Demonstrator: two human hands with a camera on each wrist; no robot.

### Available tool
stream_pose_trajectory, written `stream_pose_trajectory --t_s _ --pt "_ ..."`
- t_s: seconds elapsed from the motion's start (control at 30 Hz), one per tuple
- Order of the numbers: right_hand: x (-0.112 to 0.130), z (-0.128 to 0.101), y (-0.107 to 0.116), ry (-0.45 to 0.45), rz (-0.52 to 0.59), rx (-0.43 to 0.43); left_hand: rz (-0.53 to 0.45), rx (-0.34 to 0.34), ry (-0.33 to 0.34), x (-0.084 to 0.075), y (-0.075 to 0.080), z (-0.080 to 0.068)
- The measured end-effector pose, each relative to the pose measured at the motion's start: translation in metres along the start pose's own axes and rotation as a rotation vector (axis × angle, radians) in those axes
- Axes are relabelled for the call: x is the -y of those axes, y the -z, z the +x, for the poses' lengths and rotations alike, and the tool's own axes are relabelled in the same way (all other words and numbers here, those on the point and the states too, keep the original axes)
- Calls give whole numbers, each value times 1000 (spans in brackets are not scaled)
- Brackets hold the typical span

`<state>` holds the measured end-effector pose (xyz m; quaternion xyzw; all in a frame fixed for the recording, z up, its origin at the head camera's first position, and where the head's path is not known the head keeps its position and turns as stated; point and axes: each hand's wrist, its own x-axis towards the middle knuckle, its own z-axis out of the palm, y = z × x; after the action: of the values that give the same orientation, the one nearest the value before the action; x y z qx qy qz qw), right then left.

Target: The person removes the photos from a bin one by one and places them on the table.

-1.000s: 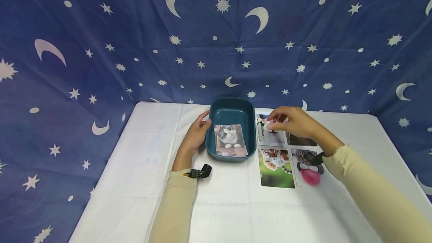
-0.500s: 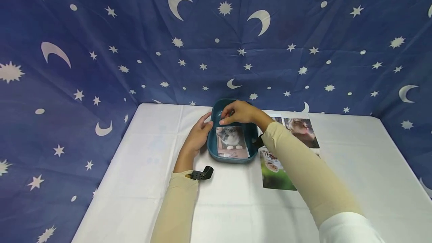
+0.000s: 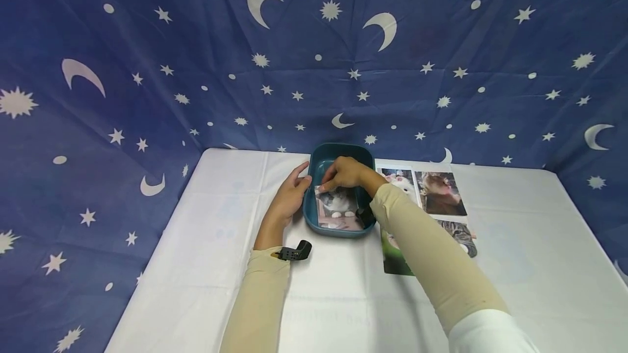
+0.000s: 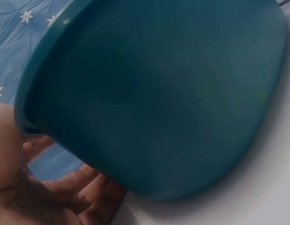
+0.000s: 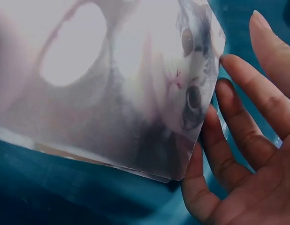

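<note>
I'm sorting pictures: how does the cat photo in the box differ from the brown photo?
The cat photo is in the box, the brown photo on the table. The right hand touches the cat photo; no hand touches the brown photo. Both are picture side up.

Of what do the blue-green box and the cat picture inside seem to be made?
Box: probably plastic, smooth with a soft sheen, judging by its seamless, rounded walls.
Cat picture: likely glossy paper or card, from its thin edges and pale sheen.
</note>
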<state>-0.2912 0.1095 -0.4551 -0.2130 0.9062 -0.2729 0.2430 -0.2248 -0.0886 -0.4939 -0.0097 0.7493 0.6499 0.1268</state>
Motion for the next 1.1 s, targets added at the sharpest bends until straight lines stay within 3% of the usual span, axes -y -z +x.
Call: stream_pose_trajectory --t_s 0.3,0.57,0.87,0.97,1.1 --pt "6 -5 1 28 67 6 -3 7 -7 -1 0 0" --pt "16 -20 16 87 113 103 7 4 -2 1 0 -1" --pt "15 -53 25 138 -11 163 18 9 -3 0 0 -2" --pt "10 -65 19 157 -66 120 18 3 2 -1 0 -2" --pt "1 -83 9 180 -69 -64 10 -4 10 -2 -1 -3"
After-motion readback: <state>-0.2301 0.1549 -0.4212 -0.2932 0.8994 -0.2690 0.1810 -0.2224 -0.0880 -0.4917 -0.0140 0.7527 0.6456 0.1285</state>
